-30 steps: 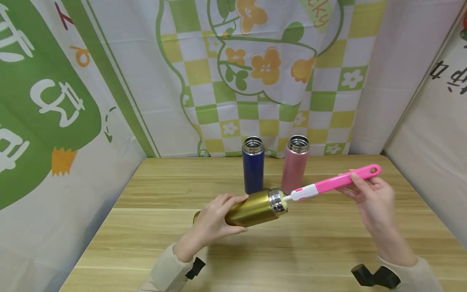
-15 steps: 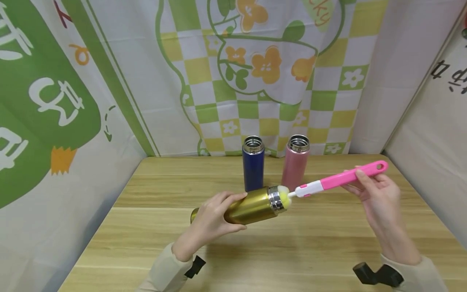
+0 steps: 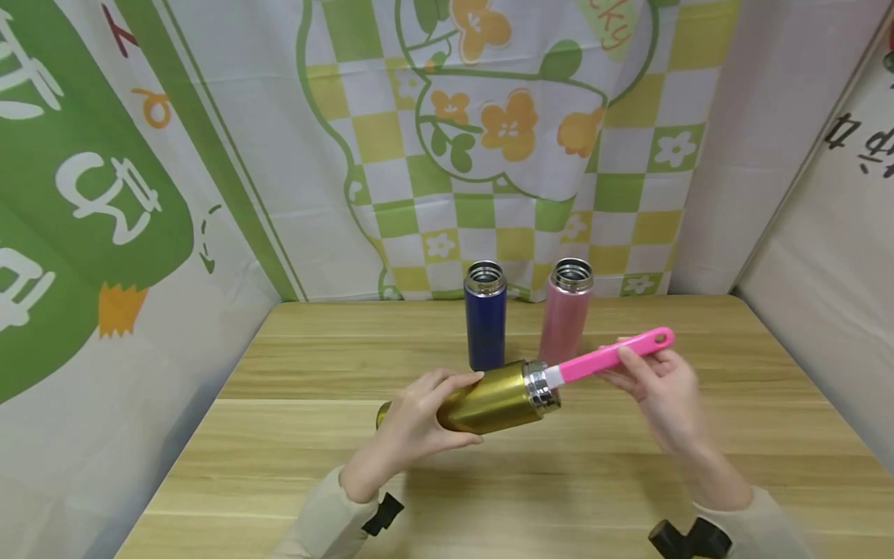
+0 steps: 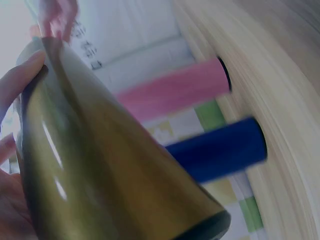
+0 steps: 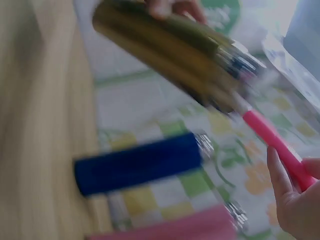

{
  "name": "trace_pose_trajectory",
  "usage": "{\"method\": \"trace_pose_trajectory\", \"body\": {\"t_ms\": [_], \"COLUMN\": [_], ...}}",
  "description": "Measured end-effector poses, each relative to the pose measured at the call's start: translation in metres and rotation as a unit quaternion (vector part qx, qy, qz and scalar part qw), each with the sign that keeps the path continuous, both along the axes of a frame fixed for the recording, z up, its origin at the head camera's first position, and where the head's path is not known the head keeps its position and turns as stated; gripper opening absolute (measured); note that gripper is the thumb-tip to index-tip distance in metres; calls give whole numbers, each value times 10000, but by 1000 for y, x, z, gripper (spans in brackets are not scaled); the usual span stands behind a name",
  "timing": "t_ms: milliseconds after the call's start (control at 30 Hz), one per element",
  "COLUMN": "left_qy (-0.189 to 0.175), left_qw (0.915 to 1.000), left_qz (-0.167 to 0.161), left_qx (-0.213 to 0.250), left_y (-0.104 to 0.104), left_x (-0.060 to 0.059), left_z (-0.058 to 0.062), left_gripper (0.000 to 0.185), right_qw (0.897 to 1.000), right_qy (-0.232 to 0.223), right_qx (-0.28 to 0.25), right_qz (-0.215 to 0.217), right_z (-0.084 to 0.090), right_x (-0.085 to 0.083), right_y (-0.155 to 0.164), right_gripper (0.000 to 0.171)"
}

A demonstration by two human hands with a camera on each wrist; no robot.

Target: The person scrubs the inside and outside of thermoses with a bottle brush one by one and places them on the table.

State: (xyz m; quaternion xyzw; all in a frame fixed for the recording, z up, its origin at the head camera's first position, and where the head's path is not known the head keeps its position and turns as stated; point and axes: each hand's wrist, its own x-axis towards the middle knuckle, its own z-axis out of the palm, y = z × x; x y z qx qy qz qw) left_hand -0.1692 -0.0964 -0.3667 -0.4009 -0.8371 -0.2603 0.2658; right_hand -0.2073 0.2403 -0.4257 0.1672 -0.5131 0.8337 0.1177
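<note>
Pushed deeper since half a second ago: pink-handled bottle brush (image 3: pixel 590 363), head hidden inside gold vacuum flask (image 3: pixel 499 400). Pinched by its handle between thumb and fingers of right hand (image 3: pixel 667 397). Gripped round the body by left hand (image 3: pixel 415 419), curled to its girth: same flask, raised above desk (image 3: pixel 265 458) centre, tilted, mouth toward right edge. Standing near far edge, open-topped, apart: blue vacuum flask (image 3: pixel 486 330), pink vacuum flask (image 3: pixel 564 318).

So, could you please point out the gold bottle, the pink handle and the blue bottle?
Gold bottle (image 3: pixel 499 397): head view, on its side wall.
Pink handle (image 3: pixel 594 362): head view, on its shaft.
Blue bottle (image 3: pixel 485 326): head view, mid-body.
</note>
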Motion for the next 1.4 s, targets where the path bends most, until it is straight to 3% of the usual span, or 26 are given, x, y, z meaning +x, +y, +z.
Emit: {"method": "trace_pose_trajectory", "body": {"t_ms": [100,200,300,600,667,833,900,933,1167,1267,1400], "left_qy": [-80,-33,-3,-174,-178,-177,-157,-135,-20,-83,-132], "left_qw": [10000,10000,10000,9998,9998,9998,9998,9998,10000,9999,9999], "left_qz": [-46,38,26,-120,-63,99,138,139,88,57,8], "left_qx": [-14,5,19,59,27,-15,-12,-12,10,-17,-68], "left_y": [6,8,8,8,8,3,0,-1,-5,-7,-10], "left_x": [1,1,1,1,2,2,1,1,0,-1,-1], "left_z": [0,0,-1,-3,-2,-3,-4,-5,-7,-8,-8], "left_gripper": [72,72,72,73,73,72,72,72,73,73,74], "right_qw": [9999,9997,9997,9999,9996,9972,9973,9964,9987,9986,9987], "right_qy": [-74,-191,-206,107,100,354,508,562,311,286,275], "right_qx": [130,87,-1,10,-278,-650,-531,-629,-249,-433,-404], "right_qz": [37,-141,-153,-119,31,79,-43,81,-305,-137,-110], "right_z": [-53,-76,-82,-68,-38,-5,-11,-3,76,88,90], "right_x": [-26,-34,-35,-30,-14,-1,-7,-3,46,53,54], "right_y": [3,2,4,12,5,12,23,22,-17,-21,-18], "right_gripper": [31,37,39,34,29,24,26,25,12,12,14]}}
